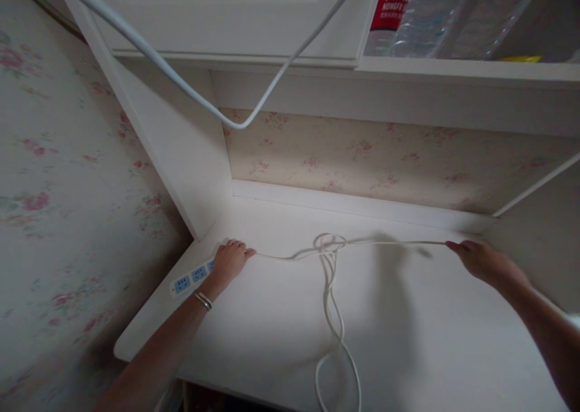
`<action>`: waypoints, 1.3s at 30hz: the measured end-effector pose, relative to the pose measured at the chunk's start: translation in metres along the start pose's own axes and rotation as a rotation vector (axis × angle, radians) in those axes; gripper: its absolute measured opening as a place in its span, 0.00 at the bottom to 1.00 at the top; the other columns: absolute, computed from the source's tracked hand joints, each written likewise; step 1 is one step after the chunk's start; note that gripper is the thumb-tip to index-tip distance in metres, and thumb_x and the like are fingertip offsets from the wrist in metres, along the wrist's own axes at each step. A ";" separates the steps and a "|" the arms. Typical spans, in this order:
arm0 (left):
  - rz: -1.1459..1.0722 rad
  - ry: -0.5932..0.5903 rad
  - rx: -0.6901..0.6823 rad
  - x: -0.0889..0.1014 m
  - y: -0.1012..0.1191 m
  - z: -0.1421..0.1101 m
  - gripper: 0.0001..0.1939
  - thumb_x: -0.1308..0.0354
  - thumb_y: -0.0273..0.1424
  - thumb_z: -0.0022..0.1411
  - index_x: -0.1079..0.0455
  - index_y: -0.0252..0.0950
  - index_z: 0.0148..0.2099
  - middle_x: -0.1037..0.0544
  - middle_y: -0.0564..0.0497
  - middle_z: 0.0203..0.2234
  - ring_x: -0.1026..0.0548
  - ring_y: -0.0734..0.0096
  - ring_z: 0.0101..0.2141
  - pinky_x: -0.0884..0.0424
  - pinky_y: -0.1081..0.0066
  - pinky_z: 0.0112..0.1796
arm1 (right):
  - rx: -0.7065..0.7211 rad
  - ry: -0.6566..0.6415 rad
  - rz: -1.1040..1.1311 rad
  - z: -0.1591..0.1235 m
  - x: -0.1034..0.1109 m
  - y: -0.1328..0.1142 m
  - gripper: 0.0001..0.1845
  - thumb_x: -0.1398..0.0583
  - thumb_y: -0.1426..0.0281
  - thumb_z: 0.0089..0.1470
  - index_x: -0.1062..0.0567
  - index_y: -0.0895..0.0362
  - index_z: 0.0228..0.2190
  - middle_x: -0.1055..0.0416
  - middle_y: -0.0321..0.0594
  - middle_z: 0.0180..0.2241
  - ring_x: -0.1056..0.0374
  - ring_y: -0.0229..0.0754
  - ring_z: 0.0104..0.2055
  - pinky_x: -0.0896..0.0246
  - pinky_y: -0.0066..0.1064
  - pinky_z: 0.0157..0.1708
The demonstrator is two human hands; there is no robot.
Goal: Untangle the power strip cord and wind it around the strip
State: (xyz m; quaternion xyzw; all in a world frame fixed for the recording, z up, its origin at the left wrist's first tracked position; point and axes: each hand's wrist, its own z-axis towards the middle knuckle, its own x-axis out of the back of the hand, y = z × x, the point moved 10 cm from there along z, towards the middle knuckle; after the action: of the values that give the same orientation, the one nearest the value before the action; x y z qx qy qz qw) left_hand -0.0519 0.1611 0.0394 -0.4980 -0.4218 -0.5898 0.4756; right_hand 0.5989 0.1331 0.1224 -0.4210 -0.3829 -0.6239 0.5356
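Observation:
A white power strip (191,277) with blue socket faces lies at an angle on the left of the white desktop. Over its far end is my left hand (232,260), fingers closed round it, so that end is hidden; a bracelet circles the wrist. From there a thin white cord (399,243) runs rightward across the desk. My right hand (475,260) pinches it near the right side panel. Midway along, the cord gathers in a loose loop (330,241), and doubled strands (333,315) trail down towards the front edge.
Another white cable (190,90) hangs in a V close to the camera, in front of the cabinet (240,28). Plastic-wrapped bottles (428,19) stand on the upper right shelf (466,69). Flowered wallpaper (58,218) covers the left wall, and a side panel (544,243) bounds the right.

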 end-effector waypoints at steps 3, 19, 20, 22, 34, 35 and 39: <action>-0.013 0.013 0.003 0.004 0.000 0.002 0.22 0.56 0.43 0.66 0.27 0.33 0.38 0.26 0.36 0.38 0.31 0.48 0.45 0.38 0.55 0.43 | -0.179 -0.195 -0.017 -0.032 -0.035 0.023 0.24 0.50 0.54 0.57 0.26 0.53 0.19 0.27 0.56 0.24 0.35 0.49 0.18 0.44 0.42 0.21; -0.439 -0.083 -0.309 0.003 0.192 0.021 0.18 0.53 0.37 0.67 0.35 0.36 0.55 0.26 0.43 0.47 0.28 0.63 0.47 0.34 0.67 0.47 | 0.505 -0.094 0.006 -0.055 -0.052 -0.276 0.27 0.50 0.68 0.60 0.42 0.51 0.60 0.40 0.45 0.59 0.45 0.51 0.60 0.51 0.49 0.57; -0.453 -0.103 -0.316 0.000 0.200 0.024 0.17 0.53 0.36 0.67 0.34 0.36 0.54 0.24 0.43 0.45 0.26 0.63 0.44 0.33 0.67 0.44 | 0.560 -0.098 0.039 -0.056 -0.052 -0.299 0.26 0.50 0.69 0.60 0.41 0.51 0.60 0.38 0.45 0.59 0.45 0.50 0.60 0.55 0.50 0.59; -0.472 -0.134 -0.326 -0.005 0.208 0.028 0.15 0.53 0.34 0.67 0.31 0.37 0.51 0.22 0.44 0.40 0.24 0.64 0.40 0.32 0.68 0.40 | 0.649 -0.132 0.092 -0.059 -0.055 -0.328 0.22 0.51 0.70 0.61 0.36 0.52 0.57 0.34 0.45 0.55 0.40 0.48 0.57 0.58 0.49 0.60; -0.581 -0.044 -0.248 0.031 0.150 0.045 0.22 0.59 0.44 0.68 0.29 0.36 0.37 0.24 0.49 0.26 0.27 0.69 0.28 0.38 0.72 0.30 | 0.579 -0.095 0.197 -0.052 -0.068 -0.297 0.24 0.50 0.64 0.62 0.40 0.52 0.58 0.35 0.48 0.54 0.37 0.48 0.53 0.44 0.41 0.52; -0.595 -0.041 -0.261 0.033 0.151 0.046 0.22 0.58 0.44 0.68 0.29 0.36 0.36 0.24 0.50 0.25 0.28 0.70 0.27 0.39 0.73 0.29 | 0.559 -0.075 0.207 -0.052 -0.068 -0.299 0.23 0.50 0.62 0.62 0.38 0.53 0.57 0.36 0.49 0.54 0.38 0.48 0.54 0.45 0.42 0.53; -0.651 -0.035 -0.321 0.038 0.158 0.044 0.19 0.56 0.40 0.68 0.30 0.36 0.33 0.25 0.52 0.25 0.29 0.72 0.27 0.40 0.74 0.29 | 0.479 -0.047 0.259 -0.044 -0.074 -0.311 0.22 0.51 0.61 0.62 0.36 0.60 0.52 0.37 0.52 0.54 0.40 0.49 0.56 0.53 0.45 0.58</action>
State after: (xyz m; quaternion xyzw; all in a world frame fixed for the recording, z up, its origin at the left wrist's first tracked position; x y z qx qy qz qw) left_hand 0.1096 0.1683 0.0877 -0.4160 -0.4683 -0.7604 0.1716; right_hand 0.2915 0.1592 0.0291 -0.3423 -0.4748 -0.4319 0.6861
